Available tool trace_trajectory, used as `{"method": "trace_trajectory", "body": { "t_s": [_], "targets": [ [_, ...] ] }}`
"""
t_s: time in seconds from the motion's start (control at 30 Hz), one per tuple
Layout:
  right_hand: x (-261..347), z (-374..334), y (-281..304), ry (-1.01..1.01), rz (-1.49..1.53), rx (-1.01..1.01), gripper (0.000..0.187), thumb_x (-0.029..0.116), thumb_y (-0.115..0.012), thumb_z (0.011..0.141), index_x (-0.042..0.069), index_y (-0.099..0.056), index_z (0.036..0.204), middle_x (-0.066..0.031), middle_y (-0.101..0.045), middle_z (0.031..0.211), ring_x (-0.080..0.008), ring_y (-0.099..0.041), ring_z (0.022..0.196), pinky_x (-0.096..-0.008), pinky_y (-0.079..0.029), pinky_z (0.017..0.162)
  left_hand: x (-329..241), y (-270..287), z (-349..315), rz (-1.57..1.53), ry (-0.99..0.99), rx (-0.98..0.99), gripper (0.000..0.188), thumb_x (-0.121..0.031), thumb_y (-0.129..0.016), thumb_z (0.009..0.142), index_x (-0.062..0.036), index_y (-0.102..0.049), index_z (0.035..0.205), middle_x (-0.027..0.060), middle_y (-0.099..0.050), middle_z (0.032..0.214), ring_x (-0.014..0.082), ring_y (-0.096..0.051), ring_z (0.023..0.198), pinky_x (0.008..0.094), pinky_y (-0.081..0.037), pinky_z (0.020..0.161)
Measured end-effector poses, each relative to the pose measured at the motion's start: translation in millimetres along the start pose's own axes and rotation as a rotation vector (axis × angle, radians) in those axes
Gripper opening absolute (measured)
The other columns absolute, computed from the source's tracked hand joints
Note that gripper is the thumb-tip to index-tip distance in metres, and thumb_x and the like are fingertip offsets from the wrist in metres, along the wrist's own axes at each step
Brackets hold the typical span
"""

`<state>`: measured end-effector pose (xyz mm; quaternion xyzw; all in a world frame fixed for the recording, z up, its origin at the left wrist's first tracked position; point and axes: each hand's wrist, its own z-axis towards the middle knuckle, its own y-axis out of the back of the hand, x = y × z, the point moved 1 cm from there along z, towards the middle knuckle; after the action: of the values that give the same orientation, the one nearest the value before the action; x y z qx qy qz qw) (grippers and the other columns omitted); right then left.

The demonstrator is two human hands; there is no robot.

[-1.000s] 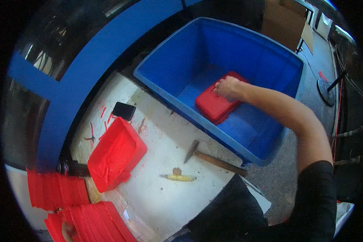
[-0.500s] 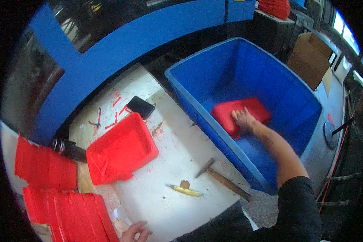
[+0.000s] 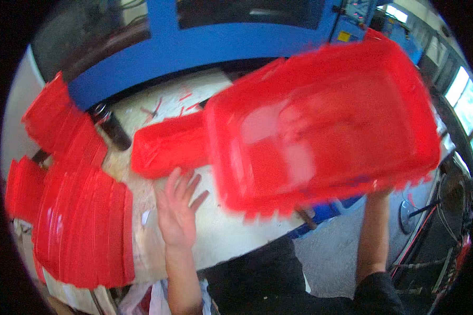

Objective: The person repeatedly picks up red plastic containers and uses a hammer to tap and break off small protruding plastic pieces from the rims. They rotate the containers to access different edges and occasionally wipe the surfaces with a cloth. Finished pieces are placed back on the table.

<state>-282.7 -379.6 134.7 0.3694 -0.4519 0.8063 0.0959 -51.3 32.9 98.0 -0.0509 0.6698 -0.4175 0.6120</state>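
– So, seeing what in midair now?

– Looking at a large, shallow, rectangular red plastic tray [image 3: 347,126], hanging tilted above the right part of the white worktable [image 3: 223,231], turning the hollow inside toward the head and blurring at the edges.

– Lying down in the bin any more?

– Apparently not. Half a second ago, pressing on an upturned red tray inside the deep blue plastic bin [image 3: 325,211]; now probably holding that same tray, up and out. Counting the lifting-out as done, judging by that.

– Gripping how?

– Clamping the near rim with the bare right hand [image 3: 379,191], judging by the bit of skin showing there; mostly hiding behind the tray, so not revealing the finger placement. Reaching almost straight up with the forearm [image 3: 374,236] from a black sleeve [image 3: 378,291].

– And doing what with the left?

– Holding nothing in the bare left hand [image 3: 180,212]; spreading the fingers apart and pointing them away from the body, near a second red plastic tray [image 3: 168,147] lying hollow side up on the table. Not showing whether touching.

– Noticing anything farther out?

– Spotting nested red plastic trays [image 3: 84,226] stacking up at the left, plus a blue machine panel [image 3: 168,50] behind.
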Motion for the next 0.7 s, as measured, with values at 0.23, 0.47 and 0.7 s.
{"method": "trace_trajectory", "body": {
  "t_s": [0.23, 0.47, 0.7],
  "targets": [
    [-189, -224, -11, -0.910, -0.126, 0.457, 0.046, 0.032, -0.066, 0.094, 0.009, -0.056, 0.133, -0.0113, -0.067, 0.124, -0.0275, -0.067, 0.104, -0.0424, -0.054, 0.088, -14, 144, -89, 0.432, 0.061, -0.380, 0.046, 0.004, -0.056, 0.090, -0.0001, -0.053, 0.136, 0.0122, -0.064, 0.126, 0.0222, -0.063, 0.114, 0.0355, -0.049, 0.100],
    [-114, -158, -80, -1.012, -0.927, 1.751, 0.017, 0.015, -0.067, 0.095, 0.005, -0.070, 0.108, -0.0128, -0.074, 0.089, -0.0253, -0.072, 0.084, -0.0387, -0.057, 0.075, -27, 199, -101, 0.639, 0.104, -0.545, 0.049, 0.010, -0.050, 0.083, 0.0003, -0.057, 0.131, 0.0088, -0.066, 0.119, 0.0208, -0.063, 0.110, 0.0331, -0.048, 0.100],
    [-212, 4, -198, -0.263, -1.202, 1.113, 0.010, 0.006, -0.064, 0.095, 0.003, -0.073, 0.099, -0.0127, -0.071, 0.088, -0.0174, -0.069, 0.084, -0.0320, -0.056, 0.070, -12, 209, -64, 0.721, 0.124, -0.545, 0.046, 0.008, -0.056, 0.087, -0.0006, -0.057, 0.132, 0.0083, -0.063, 0.121, 0.0186, -0.061, 0.110, 0.0318, -0.048, 0.099]
  ]
}}
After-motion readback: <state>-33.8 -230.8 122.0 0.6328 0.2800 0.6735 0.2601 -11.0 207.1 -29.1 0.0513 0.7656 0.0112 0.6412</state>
